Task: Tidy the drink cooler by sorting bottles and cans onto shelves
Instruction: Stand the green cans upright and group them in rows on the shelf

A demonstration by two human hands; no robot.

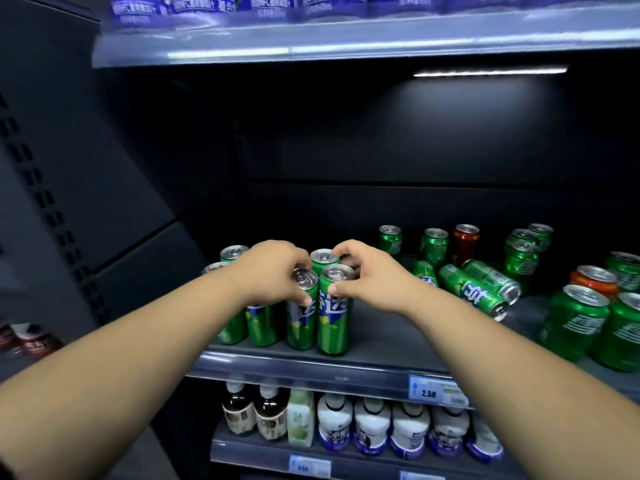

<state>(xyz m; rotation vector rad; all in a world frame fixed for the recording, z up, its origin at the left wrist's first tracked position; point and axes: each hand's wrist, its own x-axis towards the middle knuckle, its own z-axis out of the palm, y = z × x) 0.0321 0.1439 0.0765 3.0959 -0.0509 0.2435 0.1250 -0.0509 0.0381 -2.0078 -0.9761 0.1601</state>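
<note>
My left hand [273, 271] gripped the left can [302, 323] near its top, fingers curled around it, and my right hand [370, 280] pinched the right can [333, 329] just beside. Both cans stood upright and touching, in a green group at the left front of the shelf [398, 337].

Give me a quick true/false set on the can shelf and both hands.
1. The left hand and right hand each grip slim green cans standing at the left end of the middle shelf. True.
2. Every can on that shelf stands upright. False: at least two green cans lie on their sides mid-shelf.
3. A red can stands at the back. True.
4. The shelf-edge tag reads 3.50. False: the price tag reads 2.50.
</note>
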